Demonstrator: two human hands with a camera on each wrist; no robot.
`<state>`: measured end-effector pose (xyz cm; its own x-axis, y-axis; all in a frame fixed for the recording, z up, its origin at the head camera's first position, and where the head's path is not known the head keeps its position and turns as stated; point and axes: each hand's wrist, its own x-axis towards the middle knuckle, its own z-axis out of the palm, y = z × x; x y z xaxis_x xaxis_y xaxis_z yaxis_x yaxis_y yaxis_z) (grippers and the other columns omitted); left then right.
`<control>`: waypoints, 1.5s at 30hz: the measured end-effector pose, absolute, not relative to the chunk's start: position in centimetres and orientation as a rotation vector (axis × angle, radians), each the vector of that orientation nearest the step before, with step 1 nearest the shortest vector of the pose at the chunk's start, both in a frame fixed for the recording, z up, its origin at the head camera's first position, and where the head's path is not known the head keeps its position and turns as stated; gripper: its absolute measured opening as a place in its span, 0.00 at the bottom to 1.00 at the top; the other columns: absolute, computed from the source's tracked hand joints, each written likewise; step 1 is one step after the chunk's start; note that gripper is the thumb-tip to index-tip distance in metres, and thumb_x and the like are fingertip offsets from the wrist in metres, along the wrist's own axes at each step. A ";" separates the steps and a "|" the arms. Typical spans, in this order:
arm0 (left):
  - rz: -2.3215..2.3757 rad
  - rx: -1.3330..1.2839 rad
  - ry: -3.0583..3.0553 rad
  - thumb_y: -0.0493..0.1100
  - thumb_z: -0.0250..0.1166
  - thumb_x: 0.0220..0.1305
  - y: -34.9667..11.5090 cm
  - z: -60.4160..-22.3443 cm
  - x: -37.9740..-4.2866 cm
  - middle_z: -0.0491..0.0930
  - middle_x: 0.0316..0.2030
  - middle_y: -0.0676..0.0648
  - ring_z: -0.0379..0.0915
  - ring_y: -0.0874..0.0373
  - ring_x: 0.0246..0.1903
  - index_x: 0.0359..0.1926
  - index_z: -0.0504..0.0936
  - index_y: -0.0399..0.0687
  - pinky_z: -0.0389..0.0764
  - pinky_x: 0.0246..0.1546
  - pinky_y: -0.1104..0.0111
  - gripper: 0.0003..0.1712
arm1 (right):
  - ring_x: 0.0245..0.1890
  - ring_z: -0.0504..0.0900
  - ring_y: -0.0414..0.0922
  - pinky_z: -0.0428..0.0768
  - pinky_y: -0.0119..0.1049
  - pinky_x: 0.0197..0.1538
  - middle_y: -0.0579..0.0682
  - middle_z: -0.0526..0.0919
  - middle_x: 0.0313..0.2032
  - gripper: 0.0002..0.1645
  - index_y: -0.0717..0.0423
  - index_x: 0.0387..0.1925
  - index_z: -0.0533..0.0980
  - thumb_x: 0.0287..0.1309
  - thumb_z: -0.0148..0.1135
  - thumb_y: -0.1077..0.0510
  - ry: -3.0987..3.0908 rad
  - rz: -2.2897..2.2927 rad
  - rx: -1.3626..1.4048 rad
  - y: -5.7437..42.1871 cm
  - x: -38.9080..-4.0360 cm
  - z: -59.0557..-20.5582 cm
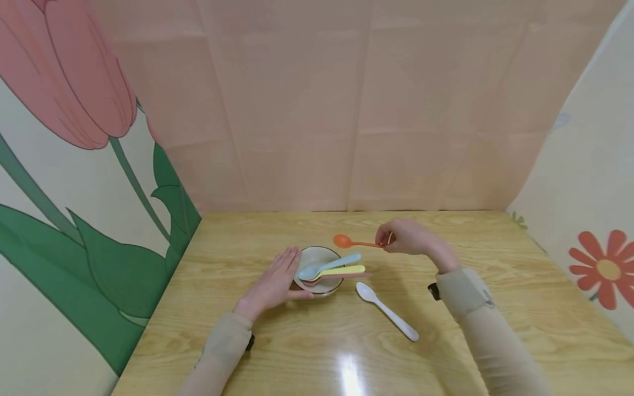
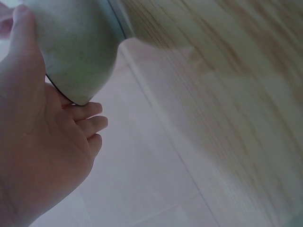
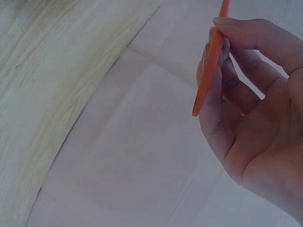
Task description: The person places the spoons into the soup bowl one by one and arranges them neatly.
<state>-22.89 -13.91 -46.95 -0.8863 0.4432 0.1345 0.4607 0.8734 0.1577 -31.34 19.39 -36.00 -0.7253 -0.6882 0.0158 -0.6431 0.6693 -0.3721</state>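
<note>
My right hand [image 1: 403, 236] pinches the handle end of an orange spoon [image 1: 343, 241] above the table, its scoop pointing left toward the bowl. The right wrist view shows the orange handle [image 3: 209, 75] between thumb and fingers. On the table, a pale bowl [image 1: 317, 254] with a dark rim bears a light blue spoon [image 1: 342, 261], a yellow spoon [image 1: 346, 270] and a pink spoon [image 1: 364, 275], handles over its right side. Against the bowl's left side rests my left hand [image 1: 272, 286], fingers straight and thumb spread along the near side; the left wrist view has the bowl's outer wall [image 2: 80, 47].
A white spoon [image 1: 388, 313] lies on the wooden table [image 1: 297, 352], right of and nearer than the bowl. A pink cloth backdrop [image 1: 297, 110] rises behind the table, with flower-patterned panels on both sides.
</note>
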 end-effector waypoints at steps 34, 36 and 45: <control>-0.303 -0.730 -2.936 0.81 0.46 0.50 -13.8 -46.8 -22.8 0.45 0.73 0.38 0.40 0.45 0.74 0.72 0.45 0.36 0.47 0.75 0.56 0.65 | 0.31 0.78 0.39 0.77 0.30 0.35 0.48 0.84 0.30 0.08 0.56 0.30 0.80 0.46 0.64 0.69 2.664 -0.345 -1.241 13.7 -31.4 -35.0; -0.309 -0.730 -2.936 0.80 0.47 0.50 -13.7 -46.8 -22.7 0.45 0.73 0.38 0.40 0.45 0.74 0.72 0.45 0.36 0.47 0.75 0.56 0.65 | 0.31 0.78 0.38 0.77 0.29 0.35 0.47 0.84 0.30 0.08 0.55 0.30 0.80 0.46 0.64 0.68 2.658 -0.328 -1.239 13.5 -31.4 -35.1; -0.300 -0.707 -2.957 0.80 0.49 0.50 -13.7 -46.9 -22.7 0.42 0.74 0.41 0.39 0.46 0.74 0.73 0.44 0.39 0.46 0.75 0.56 0.64 | 0.31 0.76 0.39 0.75 0.29 0.34 0.48 0.83 0.30 0.08 0.56 0.30 0.80 0.45 0.63 0.70 2.639 -0.289 -1.223 12.1 -31.3 -35.1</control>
